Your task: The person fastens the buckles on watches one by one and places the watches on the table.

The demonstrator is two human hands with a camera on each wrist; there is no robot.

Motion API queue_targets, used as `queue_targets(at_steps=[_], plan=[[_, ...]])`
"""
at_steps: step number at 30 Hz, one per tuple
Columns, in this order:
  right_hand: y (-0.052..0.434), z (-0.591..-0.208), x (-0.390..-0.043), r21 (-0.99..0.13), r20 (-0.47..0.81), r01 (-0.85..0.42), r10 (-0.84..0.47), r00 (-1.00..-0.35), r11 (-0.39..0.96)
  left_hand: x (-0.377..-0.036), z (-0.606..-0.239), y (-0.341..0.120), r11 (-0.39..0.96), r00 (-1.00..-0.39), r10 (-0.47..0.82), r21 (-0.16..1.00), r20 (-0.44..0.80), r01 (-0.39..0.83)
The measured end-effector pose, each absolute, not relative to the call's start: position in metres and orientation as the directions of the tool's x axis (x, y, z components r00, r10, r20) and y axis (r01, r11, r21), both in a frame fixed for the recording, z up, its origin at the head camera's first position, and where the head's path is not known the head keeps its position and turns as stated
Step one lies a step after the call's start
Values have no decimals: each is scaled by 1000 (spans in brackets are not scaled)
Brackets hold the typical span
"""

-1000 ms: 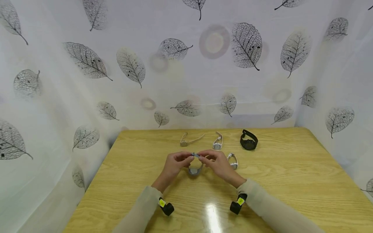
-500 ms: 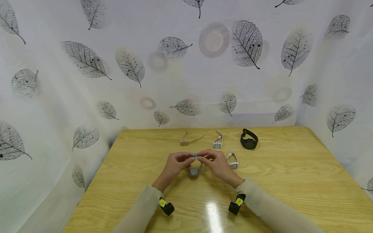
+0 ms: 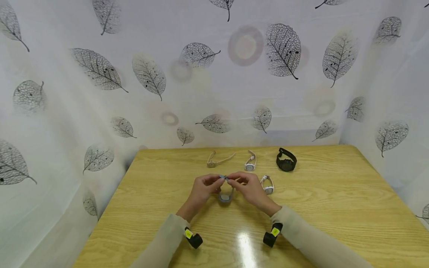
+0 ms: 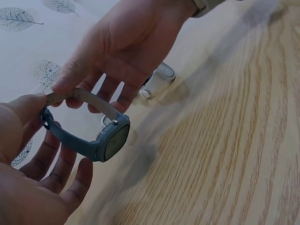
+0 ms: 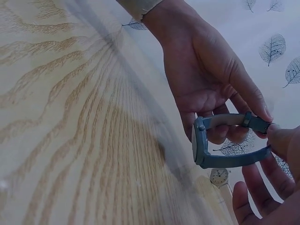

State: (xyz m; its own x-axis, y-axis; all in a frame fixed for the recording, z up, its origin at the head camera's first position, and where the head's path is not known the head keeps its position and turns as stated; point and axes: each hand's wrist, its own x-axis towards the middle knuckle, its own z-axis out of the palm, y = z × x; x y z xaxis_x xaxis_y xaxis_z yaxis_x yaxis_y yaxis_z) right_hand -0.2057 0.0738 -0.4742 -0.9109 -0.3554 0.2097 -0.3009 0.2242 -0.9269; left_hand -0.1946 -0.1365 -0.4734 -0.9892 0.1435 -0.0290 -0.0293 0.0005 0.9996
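A blue-grey wristwatch (image 3: 225, 198) with a squarish case hangs from both hands, its strap bent into a loop and its face turned away from the strap ends. My left hand (image 3: 202, 188) pinches the strap end with the buckle (image 4: 46, 117), thumb against fingers. Between thumb and fingers of my right hand (image 3: 247, 188) is the strap end with holes (image 4: 56, 98). The two ends meet at the fingertips, which partly cover them. In the right wrist view the watch case (image 5: 200, 143) and a keeper loop (image 5: 247, 119) show plainly.
On the wooden table (image 3: 151, 201) beyond the hands lie a beige watch (image 3: 212, 164) with its strap spread, a white watch (image 3: 249, 167) and a black watch (image 3: 286, 165). Another white watch (image 3: 269, 190) sits just right of my right hand. A leaf-patterned curtain (image 3: 218, 93) hangs behind.
The watch case has swung slightly to the right and toward me, and my left hand has shifted a little right. The strap ends change angle at the fingertips; the other watches stay put.
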Motion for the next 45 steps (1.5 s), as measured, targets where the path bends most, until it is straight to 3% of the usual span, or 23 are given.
queue_targets(at_steps=[15, 22, 37, 45], plan=[[75, -484, -202, -959, 146, -234, -423, -894, 163, -195, -478, -143, -68, -995, 102, 998, -10, -17], [76, -486, -202, -940, 178, -279, -415, -892, 196, -194, -480, -147, -72, -990, 144, 997, -14, -25], [74, -489, -204, -915, 209, -326, -414, -886, 237, -192, -479, -147, 23, -976, 217, 1000, -23, -18], [73, -486, -202, -916, 198, -318, -414, -889, 244, -193, -481, -145, 43, -983, 182, 999, -18, -10]])
